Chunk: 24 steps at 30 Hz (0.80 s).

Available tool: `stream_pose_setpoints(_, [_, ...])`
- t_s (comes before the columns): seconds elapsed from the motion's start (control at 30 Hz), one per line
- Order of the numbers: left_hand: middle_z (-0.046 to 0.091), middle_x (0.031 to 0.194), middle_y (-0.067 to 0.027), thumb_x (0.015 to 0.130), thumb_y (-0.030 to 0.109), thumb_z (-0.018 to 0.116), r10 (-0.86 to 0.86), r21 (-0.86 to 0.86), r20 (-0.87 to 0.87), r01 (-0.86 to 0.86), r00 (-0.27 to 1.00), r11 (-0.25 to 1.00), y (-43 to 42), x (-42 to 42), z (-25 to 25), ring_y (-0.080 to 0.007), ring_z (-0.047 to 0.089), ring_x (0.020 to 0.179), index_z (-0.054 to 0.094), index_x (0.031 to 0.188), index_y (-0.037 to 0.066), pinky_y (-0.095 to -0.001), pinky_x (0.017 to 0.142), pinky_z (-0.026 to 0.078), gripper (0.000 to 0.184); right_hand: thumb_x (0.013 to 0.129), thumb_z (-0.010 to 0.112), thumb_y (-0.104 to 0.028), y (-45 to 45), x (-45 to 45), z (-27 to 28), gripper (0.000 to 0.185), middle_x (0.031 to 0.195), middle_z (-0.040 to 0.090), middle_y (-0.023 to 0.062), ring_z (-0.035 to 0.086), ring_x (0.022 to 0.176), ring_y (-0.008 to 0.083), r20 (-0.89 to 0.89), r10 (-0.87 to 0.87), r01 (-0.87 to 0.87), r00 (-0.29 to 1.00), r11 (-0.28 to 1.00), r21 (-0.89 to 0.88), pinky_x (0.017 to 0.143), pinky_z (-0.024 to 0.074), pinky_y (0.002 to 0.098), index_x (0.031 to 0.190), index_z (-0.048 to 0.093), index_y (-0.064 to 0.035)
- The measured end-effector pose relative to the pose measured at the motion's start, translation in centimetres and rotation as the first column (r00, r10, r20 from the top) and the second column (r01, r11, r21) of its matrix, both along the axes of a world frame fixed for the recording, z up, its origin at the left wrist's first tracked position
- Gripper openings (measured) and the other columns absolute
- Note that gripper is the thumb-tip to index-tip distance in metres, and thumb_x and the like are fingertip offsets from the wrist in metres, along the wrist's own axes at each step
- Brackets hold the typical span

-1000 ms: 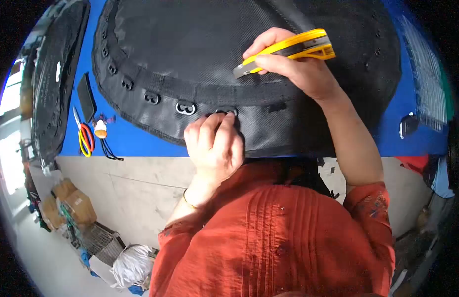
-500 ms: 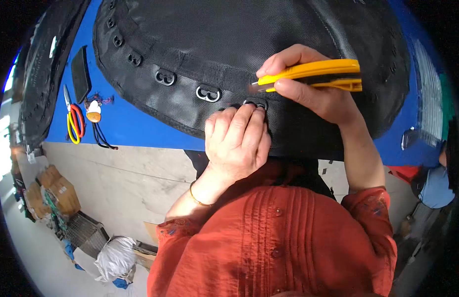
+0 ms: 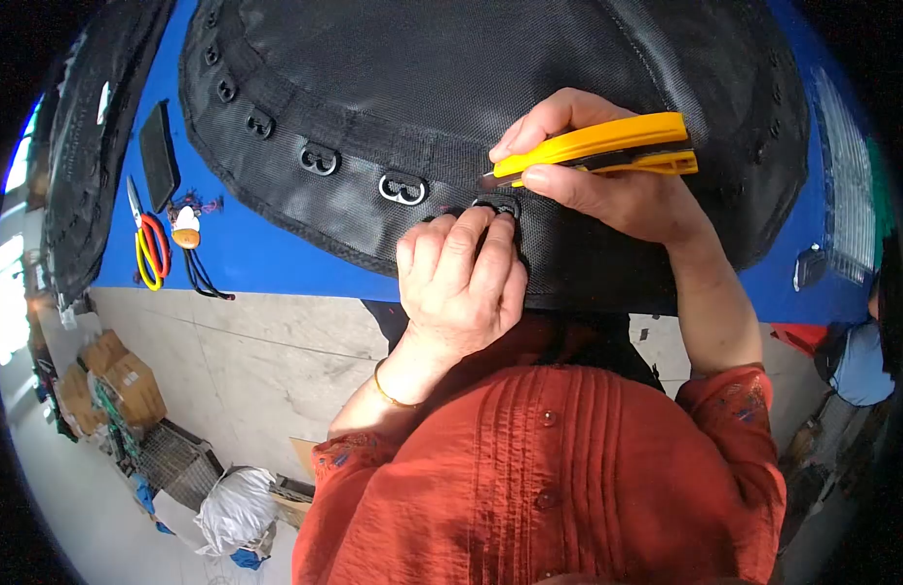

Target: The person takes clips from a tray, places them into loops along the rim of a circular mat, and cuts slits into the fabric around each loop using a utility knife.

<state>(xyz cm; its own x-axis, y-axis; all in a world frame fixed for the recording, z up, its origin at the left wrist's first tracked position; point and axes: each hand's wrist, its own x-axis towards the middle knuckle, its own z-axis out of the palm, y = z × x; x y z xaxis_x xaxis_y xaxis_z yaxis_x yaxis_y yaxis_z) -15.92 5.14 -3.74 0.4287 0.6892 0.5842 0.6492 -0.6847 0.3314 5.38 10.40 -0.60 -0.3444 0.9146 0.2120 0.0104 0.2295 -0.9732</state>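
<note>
A large black trampoline mat (image 3: pixel 305 205) lies across the table, with several metal V-rings (image 3: pixel 403 188) on webbing loops along its edge. My left hand (image 3: pixel 460 268) is closed on the mat's near edge, its fingertips at one dark ring (image 3: pixel 496 204) that they partly cover. My right hand (image 3: pixel 607 185) grips yellow thread snips (image 3: pixel 607 141) between thumb and fingers. Their metal tip points left, just above that ring and close to the webbing. Whether the tip touches a thread is too small to tell.
On the blue table (image 3: pixel 247 263) at left lie scissors (image 3: pixel 150 244) with red and yellow handles, a dark phone-like slab (image 3: pixel 159 156) and a small charm with cords (image 3: pixel 186 229). Clear plastic (image 3: pixel 841 175) lies at right. Cardboard boxes (image 3: pixel 120 380) and a white sack (image 3: pixel 235 507) stand on the floor.
The snips and my right hand have shifted slightly left, the tip a little nearer the ring. My left hand keeps its hold on the edge. The view has moved slightly.
</note>
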Motion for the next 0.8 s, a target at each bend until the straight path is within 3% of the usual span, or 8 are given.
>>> stream_pose_setpoints(0.17, [0.069, 0.109, -0.0089, 0.080, 0.011, 0.071, 0.005, -0.009, -0.002, -0.005, 1.000, 1.000, -0.1, 0.1, 0.3, -0.0275, 0.063, 0.094, 0.074, 0.107, 0.005, -0.0393, 0.085, 0.047, 0.028, 0.093, 0.070, -0.009, 0.3, 0.2, 0.3, 0.010, 0.099, 0.066, 0.0026, 0.065, 0.097, 0.0118, 0.051, 0.026, -0.029, 0.998, 0.998, 0.063, 0.088, 0.0526, 0.0266, 0.101, 0.066, -0.0046])
stream_pose_setpoints(0.63, [0.069, 0.107, -0.0081, 0.079, 0.010, 0.070, 0.013, 0.008, -0.010, -0.013, 1.000, 1.000, 0.0, 0.2, 0.3, -0.0268, 0.062, 0.092, 0.074, 0.105, 0.006, -0.0386, 0.084, 0.046, 0.027, 0.093, 0.071, -0.011, 0.0, 0.8, 1.2, 0.011, 0.097, 0.069, 0.0013, 0.065, 0.093, 0.0102, 0.111, 0.035, -0.037, 0.993, 0.999, 0.017, 0.084, 0.0528, 0.0267, 0.102, 0.066, -0.0059])
stream_pose_setpoints(0.8, [0.067, 0.108, -0.0084, 0.080, 0.015, 0.072, 0.015, 0.015, -0.023, -0.014, 1.000, 1.000, 0.0, 0.1, -0.1, -0.0267, 0.062, 0.092, 0.073, 0.107, 0.006, -0.0405, 0.085, 0.046, 0.029, 0.093, 0.071, -0.011, 0.0, 0.8, 1.1, 0.011, 0.096, 0.069, 0.0015, 0.066, 0.093, 0.0103, 0.118, 0.023, -0.030, 0.993, 0.998, 0.056, 0.084, 0.0531, 0.0269, 0.102, 0.067, -0.0059])
